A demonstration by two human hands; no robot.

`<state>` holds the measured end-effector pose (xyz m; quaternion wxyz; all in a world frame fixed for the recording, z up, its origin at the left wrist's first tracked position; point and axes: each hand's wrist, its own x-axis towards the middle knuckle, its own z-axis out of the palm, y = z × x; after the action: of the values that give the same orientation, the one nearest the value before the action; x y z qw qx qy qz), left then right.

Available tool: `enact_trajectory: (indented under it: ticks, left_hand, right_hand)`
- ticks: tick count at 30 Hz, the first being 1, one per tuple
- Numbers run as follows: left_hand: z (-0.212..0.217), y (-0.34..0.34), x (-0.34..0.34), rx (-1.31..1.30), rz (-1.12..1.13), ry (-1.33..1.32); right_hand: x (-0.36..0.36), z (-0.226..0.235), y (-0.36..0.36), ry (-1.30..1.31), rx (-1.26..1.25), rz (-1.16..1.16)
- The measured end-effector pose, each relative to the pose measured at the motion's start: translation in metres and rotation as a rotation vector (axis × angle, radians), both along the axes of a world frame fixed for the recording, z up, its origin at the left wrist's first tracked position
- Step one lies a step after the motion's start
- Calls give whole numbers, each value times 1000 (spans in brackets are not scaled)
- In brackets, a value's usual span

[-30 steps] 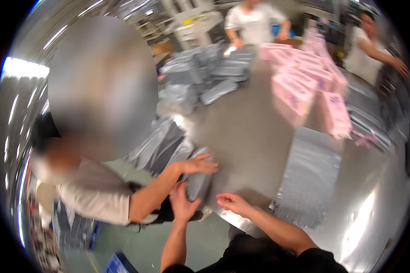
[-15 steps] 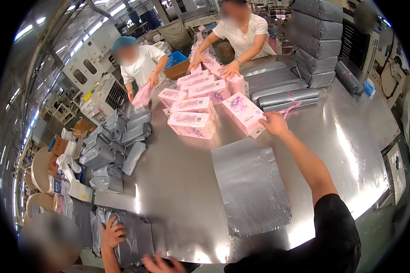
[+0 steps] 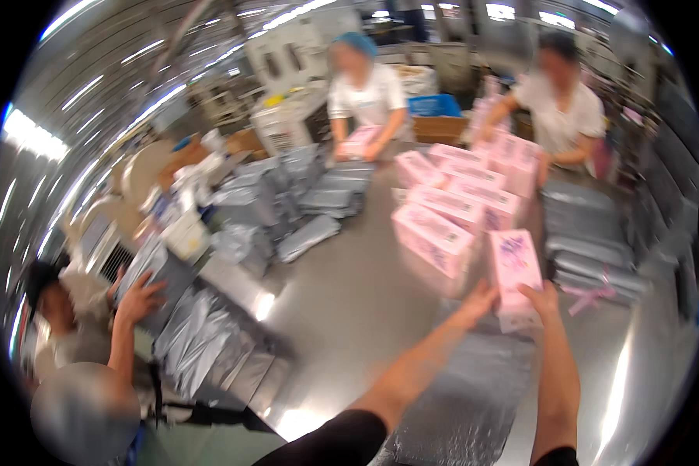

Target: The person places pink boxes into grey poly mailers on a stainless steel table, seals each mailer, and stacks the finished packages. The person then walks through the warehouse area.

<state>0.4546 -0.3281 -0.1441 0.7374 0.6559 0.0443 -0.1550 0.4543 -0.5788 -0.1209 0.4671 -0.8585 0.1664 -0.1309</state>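
A long pink box (image 3: 514,273) stands on end on the steel table (image 3: 342,295), just past a flat silver bag (image 3: 458,396) lying in front of me. My left hand (image 3: 478,301) touches the box's lower left side. My right hand (image 3: 540,298) grips its lower right edge. Both arms reach forward from the lower edge of the head view. Just beyond lie more pink boxes (image 3: 435,237) in a loose group.
Silver bags are piled at the left (image 3: 248,210) and stacked at the right (image 3: 590,233). Two people work at the far side, one (image 3: 365,93) handling a pink box. A third person (image 3: 93,326) at the lower left presses a hand on silver bags.
The view swung from the lower-left bags to the pink boxes. My right arm reached out to the boxes, then my left hand joined it; both now hold one pink box upright.
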Motion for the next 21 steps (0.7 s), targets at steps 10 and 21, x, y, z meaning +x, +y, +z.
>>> enact_trajectory:
  ticks: [10, 21]
  left_hand:
    - [163, 41, -198, 257, 7, -867]
    - [190, 200, -573, 714, 468, -769]
  right_hand:
    - [-120, 54, 88, -370, 1, 353]
    - [-415, 150, 341, 191, 316, 1403]
